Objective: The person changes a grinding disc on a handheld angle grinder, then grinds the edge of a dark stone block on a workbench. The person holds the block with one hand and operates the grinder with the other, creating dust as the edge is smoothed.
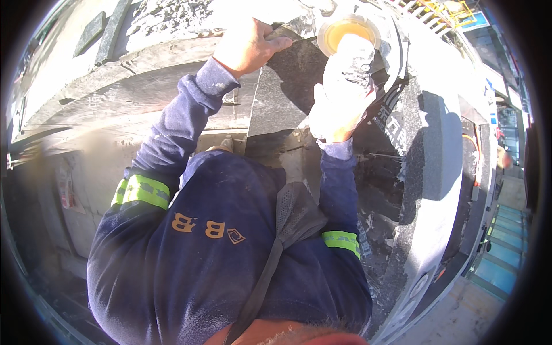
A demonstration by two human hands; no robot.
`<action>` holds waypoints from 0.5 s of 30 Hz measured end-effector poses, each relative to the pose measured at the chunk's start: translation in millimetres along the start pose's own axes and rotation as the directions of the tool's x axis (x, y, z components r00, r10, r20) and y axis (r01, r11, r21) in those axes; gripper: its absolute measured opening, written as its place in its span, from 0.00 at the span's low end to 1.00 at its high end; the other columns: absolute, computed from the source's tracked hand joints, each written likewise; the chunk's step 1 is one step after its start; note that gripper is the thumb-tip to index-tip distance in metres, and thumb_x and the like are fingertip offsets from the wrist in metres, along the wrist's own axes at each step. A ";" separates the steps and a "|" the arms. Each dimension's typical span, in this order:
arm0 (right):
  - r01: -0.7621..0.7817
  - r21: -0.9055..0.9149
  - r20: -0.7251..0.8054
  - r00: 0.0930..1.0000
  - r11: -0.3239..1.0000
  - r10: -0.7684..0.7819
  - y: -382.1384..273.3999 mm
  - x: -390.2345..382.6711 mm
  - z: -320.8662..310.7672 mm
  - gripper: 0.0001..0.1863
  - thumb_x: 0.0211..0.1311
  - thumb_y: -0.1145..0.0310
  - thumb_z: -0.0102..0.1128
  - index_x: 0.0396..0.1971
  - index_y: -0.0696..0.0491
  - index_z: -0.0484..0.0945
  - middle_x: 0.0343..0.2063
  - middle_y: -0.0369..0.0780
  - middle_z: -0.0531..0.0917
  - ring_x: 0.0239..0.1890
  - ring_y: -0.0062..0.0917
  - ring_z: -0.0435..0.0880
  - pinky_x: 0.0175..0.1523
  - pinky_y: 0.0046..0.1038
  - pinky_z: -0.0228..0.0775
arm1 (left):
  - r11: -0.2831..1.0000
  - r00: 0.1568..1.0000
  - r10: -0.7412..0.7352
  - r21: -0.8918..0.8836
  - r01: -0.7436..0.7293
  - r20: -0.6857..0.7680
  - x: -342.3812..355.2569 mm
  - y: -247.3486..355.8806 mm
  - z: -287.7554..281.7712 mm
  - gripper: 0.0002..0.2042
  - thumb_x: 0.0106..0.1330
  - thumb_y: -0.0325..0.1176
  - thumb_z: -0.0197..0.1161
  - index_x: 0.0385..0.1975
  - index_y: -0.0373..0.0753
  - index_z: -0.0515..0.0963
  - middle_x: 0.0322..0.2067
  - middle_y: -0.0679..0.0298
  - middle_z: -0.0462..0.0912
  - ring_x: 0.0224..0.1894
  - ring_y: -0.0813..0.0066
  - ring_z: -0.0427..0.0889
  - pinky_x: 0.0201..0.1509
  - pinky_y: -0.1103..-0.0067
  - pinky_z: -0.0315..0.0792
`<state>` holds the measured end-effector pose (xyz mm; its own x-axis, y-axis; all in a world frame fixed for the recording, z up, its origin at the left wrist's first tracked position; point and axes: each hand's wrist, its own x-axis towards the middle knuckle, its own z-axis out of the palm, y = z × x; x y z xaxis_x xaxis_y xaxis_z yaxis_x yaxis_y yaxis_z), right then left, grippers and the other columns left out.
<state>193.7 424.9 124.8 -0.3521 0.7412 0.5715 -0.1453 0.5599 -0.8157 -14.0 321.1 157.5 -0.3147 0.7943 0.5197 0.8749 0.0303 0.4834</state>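
Power tool (349,60), dust-whitened: clamped in the right hand's (340,109) wrapped fingers, long axis running away from the wearer, round disc (345,29) beyond the fingers. Dark stone slab (276,112): left of the tool, left hand (244,49) at its far edge (finger closure indeterminable, glare).

Harsh sunlight is beating down, bleaching the pale surface (60,77) where grey rubble (167,20) is lying! Over right, blue-green panels (499,261) are stretching along the edge, while yellow framework (458,12) is standing out up top.
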 end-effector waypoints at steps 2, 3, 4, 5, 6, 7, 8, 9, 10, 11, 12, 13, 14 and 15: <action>-0.152 0.198 -0.024 0.987 0.968 0.160 8.1 -2.4 1.4 0.33 0.61 0.74 0.58 0.64 0.44 0.54 0.54 0.42 0.67 0.45 0.31 0.76 0.34 0.33 0.80 | 0.999 1.000 0.022 0.039 -0.022 0.004 -0.4 -0.8 -0.5 0.06 0.64 0.40 0.65 0.35 0.54 0.88 0.11 0.66 0.70 0.12 0.73 0.65 0.18 0.73 0.62; -0.246 0.368 -0.003 0.964 0.897 0.266 10.5 -3.5 0.8 0.34 0.61 0.75 0.58 0.64 0.44 0.54 0.54 0.42 0.67 0.45 0.31 0.76 0.34 0.32 0.80 | 0.998 0.999 0.033 0.057 -0.033 0.006 -0.9 -1.2 -0.4 0.06 0.64 0.39 0.65 0.35 0.55 0.88 0.11 0.66 0.70 0.12 0.73 0.65 0.17 0.73 0.62; -0.322 0.527 0.017 0.929 0.787 0.368 11.5 -4.5 0.1 0.35 0.60 0.76 0.59 0.64 0.45 0.53 0.54 0.42 0.66 0.46 0.31 0.76 0.34 0.32 0.80 | 0.997 0.999 0.040 0.063 -0.040 0.001 -0.9 -1.6 0.2 0.06 0.64 0.39 0.65 0.35 0.55 0.88 0.11 0.66 0.69 0.12 0.73 0.65 0.17 0.73 0.62; -0.348 0.638 0.049 0.908 0.687 0.415 10.8 -5.1 -2.4 0.36 0.59 0.77 0.59 0.64 0.45 0.53 0.55 0.42 0.66 0.47 0.31 0.75 0.35 0.32 0.80 | 0.996 0.999 0.049 0.068 -0.049 -0.003 -0.9 -2.1 0.6 0.06 0.64 0.39 0.65 0.35 0.55 0.88 0.11 0.66 0.69 0.12 0.73 0.65 0.17 0.73 0.62; -0.353 0.610 0.057 0.913 0.709 0.405 9.4 -6.3 -2.2 0.36 0.59 0.78 0.59 0.64 0.45 0.53 0.55 0.42 0.66 0.47 0.31 0.75 0.35 0.32 0.80 | 0.996 0.998 0.060 0.070 -0.059 -0.011 -0.8 -2.5 1.2 0.06 0.64 0.38 0.64 0.36 0.55 0.88 0.11 0.66 0.69 0.12 0.73 0.65 0.17 0.73 0.61; -0.356 0.582 0.065 0.917 0.731 0.394 6.7 -6.4 -4.1 0.36 0.59 0.78 0.59 0.64 0.45 0.53 0.55 0.42 0.66 0.48 0.31 0.75 0.35 0.32 0.80 | 0.996 0.998 0.058 0.072 -0.057 -0.010 -0.8 -2.7 1.6 0.06 0.64 0.39 0.64 0.36 0.55 0.88 0.11 0.67 0.69 0.12 0.73 0.65 0.17 0.73 0.61; -0.322 0.403 0.056 0.943 0.857 0.328 3.9 -7.5 -2.9 0.35 0.59 0.78 0.59 0.64 0.45 0.53 0.55 0.42 0.66 0.48 0.31 0.74 0.36 0.32 0.80 | 0.996 0.998 0.059 0.070 -0.058 -0.012 -0.6 -2.8 1.8 0.06 0.64 0.39 0.64 0.36 0.55 0.88 0.11 0.67 0.69 0.12 0.74 0.65 0.17 0.73 0.61; -0.269 0.270 0.051 0.963 0.925 0.265 0.9 -7.6 -2.2 0.35 0.59 0.78 0.59 0.64 0.44 0.53 0.55 0.42 0.66 0.49 0.30 0.74 0.36 0.32 0.80 | 0.996 0.998 0.061 0.068 -0.060 -0.013 -0.2 -2.7 2.0 0.06 0.64 0.39 0.64 0.36 0.55 0.88 0.11 0.67 0.69 0.12 0.74 0.65 0.17 0.73 0.62; -0.205 0.131 0.045 0.979 0.970 0.201 -2.0 -7.4 -1.7 0.36 0.59 0.78 0.59 0.64 0.44 0.53 0.54 0.42 0.66 0.49 0.30 0.74 0.37 0.32 0.80 | 0.996 0.998 0.068 0.065 -0.068 -0.009 -0.3 -2.5 1.3 0.06 0.64 0.39 0.64 0.36 0.55 0.88 0.11 0.67 0.69 0.12 0.74 0.65 0.17 0.73 0.62; -0.141 0.054 0.034 0.990 0.989 0.139 -4.6 -7.7 -0.5 0.36 0.58 0.79 0.60 0.64 0.45 0.53 0.54 0.42 0.66 0.49 0.30 0.74 0.37 0.32 0.80 | 0.995 0.997 0.075 0.062 -0.074 -0.006 -0.4 -2.0 0.6 0.06 0.64 0.39 0.64 0.36 0.55 0.88 0.11 0.67 0.69 0.12 0.74 0.65 0.17 0.74 0.62; -0.089 0.042 0.044 0.995 0.995 0.087 -6.3 -6.0 -0.1 0.38 0.56 0.80 0.61 0.64 0.46 0.53 0.54 0.42 0.67 0.49 0.29 0.74 0.38 0.32 0.80 | 0.995 0.997 0.080 0.060 -0.080 -0.005 -0.4 -1.1 0.2 0.06 0.64 0.38 0.64 0.37 0.56 0.87 0.11 0.67 0.69 0.12 0.74 0.66 0.17 0.74 0.63; -0.164 0.135 0.008 0.986 0.977 0.164 -8.1 -5.9 0.8 0.39 0.55 0.81 0.62 0.64 0.47 0.53 0.54 0.42 0.67 0.49 0.29 0.74 0.39 0.32 0.80 | 0.999 1.000 -0.015 0.047 0.015 0.011 -0.4 0.1 0.0 0.06 0.64 0.39 0.65 0.36 0.55 0.88 0.11 0.67 0.70 0.12 0.73 0.66 0.17 0.74 0.63; -0.243 0.291 0.001 0.967 0.925 0.253 -9.5 -4.5 1.2 0.40 0.52 0.82 0.64 0.63 0.48 0.53 0.54 0.42 0.67 0.49 0.28 0.74 0.40 0.32 0.79 | 0.993 0.994 -0.110 0.036 0.109 0.028 -0.2 2.1 0.9 0.06 0.64 0.39 0.65 0.35 0.54 0.88 0.11 0.66 0.70 0.12 0.73 0.66 0.17 0.74 0.64; -0.278 0.402 0.009 0.954 0.873 0.300 -10.8 -3.8 1.6 0.42 0.50 0.83 0.65 0.63 0.49 0.53 0.54 0.42 0.67 0.50 0.28 0.74 0.41 0.32 0.79 | 0.983 0.983 -0.185 0.011 0.185 0.014 0.1 3.8 1.4 0.06 0.64 0.40 0.65 0.35 0.53 0.88 0.11 0.66 0.71 0.12 0.73 0.67 0.17 0.74 0.64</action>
<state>195.1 415.4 131.3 -0.3881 0.8715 0.2998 -0.4002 0.1337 -0.9066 -10.2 322.1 158.4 -0.4656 0.7835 0.4114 0.8056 0.1829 0.5635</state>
